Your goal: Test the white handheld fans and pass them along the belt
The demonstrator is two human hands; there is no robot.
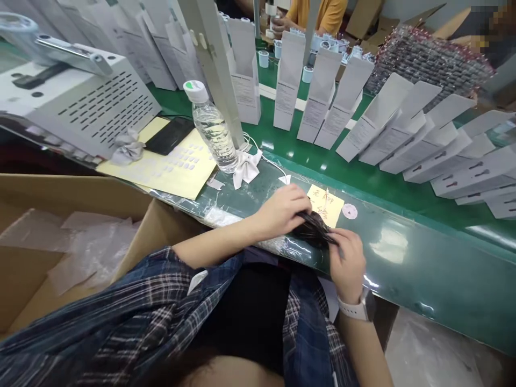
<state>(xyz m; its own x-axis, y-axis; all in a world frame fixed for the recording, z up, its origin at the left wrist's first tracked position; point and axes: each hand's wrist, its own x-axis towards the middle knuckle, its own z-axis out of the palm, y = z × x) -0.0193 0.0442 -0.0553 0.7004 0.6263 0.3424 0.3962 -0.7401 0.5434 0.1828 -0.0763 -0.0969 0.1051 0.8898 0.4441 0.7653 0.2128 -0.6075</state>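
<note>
Between my two hands, at the near edge of the green bench, is a crumpled, shiny black thing (pixel 312 228) that looks like a thin plastic bag. My left hand (pixel 284 209) pinches its upper left end, fingers closed. At its right end, my right hand (pixel 347 258) grips the edge between thumb and fingers; a white watch is on that wrist. Whatever may be inside the black thing is hidden. Just behind it lies a yellow note (pixel 327 204) with red handwriting, and a small round pink sticker (pixel 350 211) is to the note's right.
A water bottle (pixel 213 129) stands left of my hands, near a phone (pixel 170 135) and a yellow sheet (pixel 181 174) of stickers. Tall white boxes (pixel 288 80) line the green conveyor. A cardboard box (pixel 137 236) with clear bags is at lower left. Across the line, a person in orange (pixel 326 16) works.
</note>
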